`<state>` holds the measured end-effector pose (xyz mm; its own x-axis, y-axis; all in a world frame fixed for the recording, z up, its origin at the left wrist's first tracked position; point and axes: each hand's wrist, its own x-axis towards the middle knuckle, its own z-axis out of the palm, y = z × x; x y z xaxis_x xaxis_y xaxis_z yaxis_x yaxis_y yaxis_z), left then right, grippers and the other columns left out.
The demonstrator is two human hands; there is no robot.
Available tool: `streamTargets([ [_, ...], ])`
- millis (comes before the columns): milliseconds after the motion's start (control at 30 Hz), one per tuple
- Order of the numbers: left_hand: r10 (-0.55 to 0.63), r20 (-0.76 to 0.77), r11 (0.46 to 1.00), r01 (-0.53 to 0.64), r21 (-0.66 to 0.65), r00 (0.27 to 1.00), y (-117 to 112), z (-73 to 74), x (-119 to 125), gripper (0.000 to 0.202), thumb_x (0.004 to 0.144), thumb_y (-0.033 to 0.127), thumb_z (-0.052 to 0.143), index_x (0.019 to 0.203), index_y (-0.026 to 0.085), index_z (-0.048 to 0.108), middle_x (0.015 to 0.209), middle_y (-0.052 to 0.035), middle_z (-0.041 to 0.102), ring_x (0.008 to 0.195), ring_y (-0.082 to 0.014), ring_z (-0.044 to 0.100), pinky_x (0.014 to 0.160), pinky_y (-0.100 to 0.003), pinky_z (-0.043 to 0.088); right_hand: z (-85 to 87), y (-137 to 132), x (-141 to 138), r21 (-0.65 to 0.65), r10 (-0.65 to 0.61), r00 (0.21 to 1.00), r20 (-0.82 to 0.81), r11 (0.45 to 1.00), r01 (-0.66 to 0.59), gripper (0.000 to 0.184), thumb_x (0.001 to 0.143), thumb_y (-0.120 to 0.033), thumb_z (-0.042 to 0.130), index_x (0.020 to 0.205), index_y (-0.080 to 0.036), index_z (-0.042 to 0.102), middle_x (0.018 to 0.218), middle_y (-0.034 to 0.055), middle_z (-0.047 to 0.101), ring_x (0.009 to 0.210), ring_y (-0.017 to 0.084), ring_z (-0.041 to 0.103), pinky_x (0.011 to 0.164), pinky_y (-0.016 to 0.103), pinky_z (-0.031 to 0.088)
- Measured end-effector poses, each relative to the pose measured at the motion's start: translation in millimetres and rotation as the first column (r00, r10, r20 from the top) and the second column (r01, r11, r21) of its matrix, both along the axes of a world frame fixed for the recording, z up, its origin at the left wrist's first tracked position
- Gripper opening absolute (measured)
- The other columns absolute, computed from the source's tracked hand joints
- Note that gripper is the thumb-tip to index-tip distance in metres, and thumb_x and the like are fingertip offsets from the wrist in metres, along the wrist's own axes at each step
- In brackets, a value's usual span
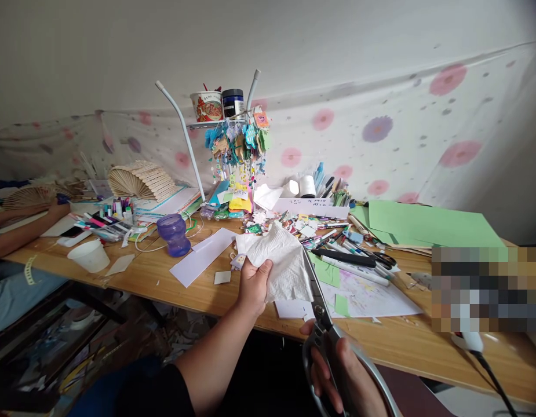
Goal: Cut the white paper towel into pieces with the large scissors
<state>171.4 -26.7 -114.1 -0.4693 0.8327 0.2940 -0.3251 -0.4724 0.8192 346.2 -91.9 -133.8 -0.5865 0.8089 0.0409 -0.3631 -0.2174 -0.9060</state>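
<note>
Over the counter (pixel 155 269), your left hand (pixel 254 286) pinches the crinkled tissue (pixel 289 263) and your right hand (pixel 352 376) grips the scissors (pixel 320 311), which might tear it raggedly if it slackens.

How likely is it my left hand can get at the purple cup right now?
Probably not straight away: your left hand holds the white tissue, though the way to the purple cup looks free over flat white paper.

Dark characters line the front of a long white box (pixel 289 206) on the desk, while print marks a paper noodle cup (pixel 209 108) and a pale label (pixel 240 109) fronts a dark blue jar (pixel 228 103); from my remote post, I can read none of it.
</note>
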Motion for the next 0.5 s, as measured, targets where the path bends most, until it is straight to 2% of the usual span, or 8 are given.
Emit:
streamTargets([
  [233, -0.070, 0.069, 0.997, 0.071, -0.004, 0.995, 2.6, 2.1, -1.1, 0.048, 0.073, 0.027, 0.067, 0.119, 0.020, 0.055, 0.119, -0.0086, 0.063, 0.111, -0.0228, 0.056, 0.096, -0.035, 0.041, 0.3, -0.2, 1.0, -0.134, 0.108, 0.980, -0.165, 0.982, -0.131, 0.066, 0.074, -0.074, 0.039, 0.109, -0.021, 0.057, 0.073, -0.0017, 0.052, 0.044, 0.006, 0.040, 0.066, 0.036, 0.049],
  [367, -0.086, 0.040, 0.996, 0.086, 0.007, 0.995, 4.8, 0.3, -3.2, 0.050, 0.073, 0.028, 0.067, 0.120, 0.020, 0.055, 0.120, -0.0093, 0.062, 0.112, -0.0245, 0.055, 0.097, -0.036, 0.040, -7.9, -0.7, -0.6, -0.166, 0.128, 0.966, -0.225, 0.972, -0.168, 0.067, 0.074, -0.074, 0.041, 0.109, -0.020, 0.060, 0.072, -0.0015, 0.053, 0.043, 0.005, 0.039, 0.064, 0.034, 0.048],
  [500, -0.103, -0.020, 0.995, 0.103, -0.017, 0.994, 3.3, -5.6, -2.9, 0.046, 0.074, 0.028, 0.066, 0.119, 0.021, 0.056, 0.121, -0.0085, 0.061, 0.115, -0.0246, 0.053, 0.101, -0.037, 0.036, -6.7, -1.4, -2.8, -0.280, 0.066, 0.963, -0.262, 0.950, -0.141, 0.062, 0.073, -0.071, 0.048, 0.107, -0.021, 0.063, 0.070, -0.0018, 0.054, 0.044, 0.005, 0.042, 0.062, 0.031, 0.047],
])
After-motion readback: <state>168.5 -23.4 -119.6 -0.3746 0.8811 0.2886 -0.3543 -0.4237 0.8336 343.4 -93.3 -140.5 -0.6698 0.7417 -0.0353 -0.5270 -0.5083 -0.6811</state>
